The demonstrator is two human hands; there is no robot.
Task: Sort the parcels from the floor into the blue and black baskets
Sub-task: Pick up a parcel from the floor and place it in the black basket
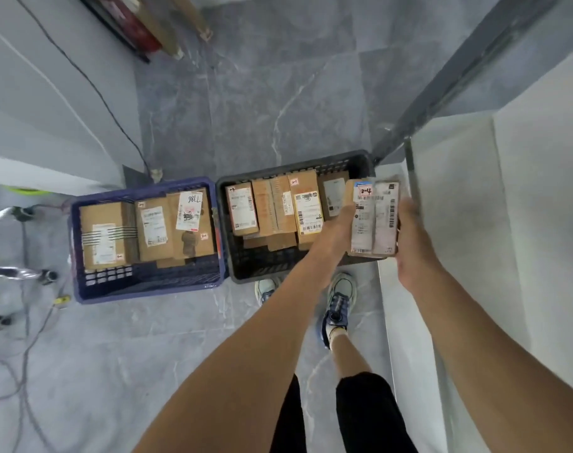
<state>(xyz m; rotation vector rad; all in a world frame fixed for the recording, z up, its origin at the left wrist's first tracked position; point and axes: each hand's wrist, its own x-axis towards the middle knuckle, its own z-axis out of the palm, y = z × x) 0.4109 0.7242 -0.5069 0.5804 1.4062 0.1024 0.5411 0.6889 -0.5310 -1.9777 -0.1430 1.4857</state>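
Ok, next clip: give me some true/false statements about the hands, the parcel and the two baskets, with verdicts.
1. The left hand and the right hand both hold one parcel. True.
2. The blue basket stands to the left of the black basket. True.
3. The held parcel is above the blue basket. False: it is above the right end of the black basket.
4. The black basket is empty. False: several boxes lie in it.
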